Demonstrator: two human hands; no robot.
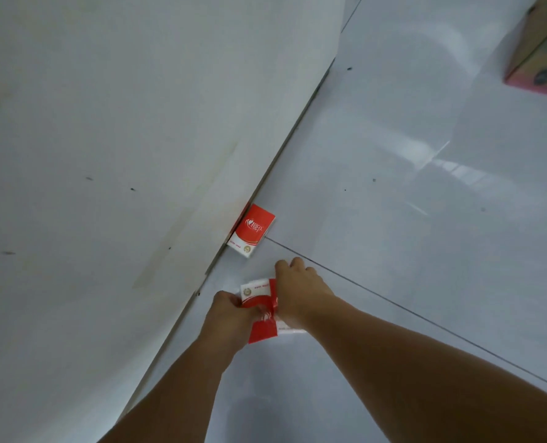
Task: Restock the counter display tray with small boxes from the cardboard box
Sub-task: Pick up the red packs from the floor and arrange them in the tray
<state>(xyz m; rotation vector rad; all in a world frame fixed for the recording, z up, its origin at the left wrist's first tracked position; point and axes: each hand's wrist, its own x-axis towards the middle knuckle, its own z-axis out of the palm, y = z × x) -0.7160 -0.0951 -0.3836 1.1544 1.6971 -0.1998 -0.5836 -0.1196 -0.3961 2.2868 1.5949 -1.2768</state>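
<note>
Setting: a person bends over a glossy pale tiled floor (425, 187) beside a white panel (105, 123), probably the counter's front, which meets the floor along a diagonal seam.

Held packs: a cluster of red-and-white small boxes (259, 302) is gathered between both hands just above the floor, close to the panel's base. How many there are cannot be told.

Left hand (230, 311): fingers curled round the near-left side of the cluster, gripping it from the panel side.

Right hand (297, 292): laid over the far-right side of the cluster with its fingers bent down around the boxes, so the two hands clamp the loose packs together as one bundle.

Stray pack: one red-and-white box (254, 230) lies on the floor, its long edge against the foot of the panel, just beyond the hands. It appears to have slid or fallen there.

Cardboard box (540, 52): a printed carton at the floor's far right corner of the view, well apart from the hands.

Display tray: not in view.

Judged step: collecting packs off the floor; the stray pack likely remains to be picked up.
</note>
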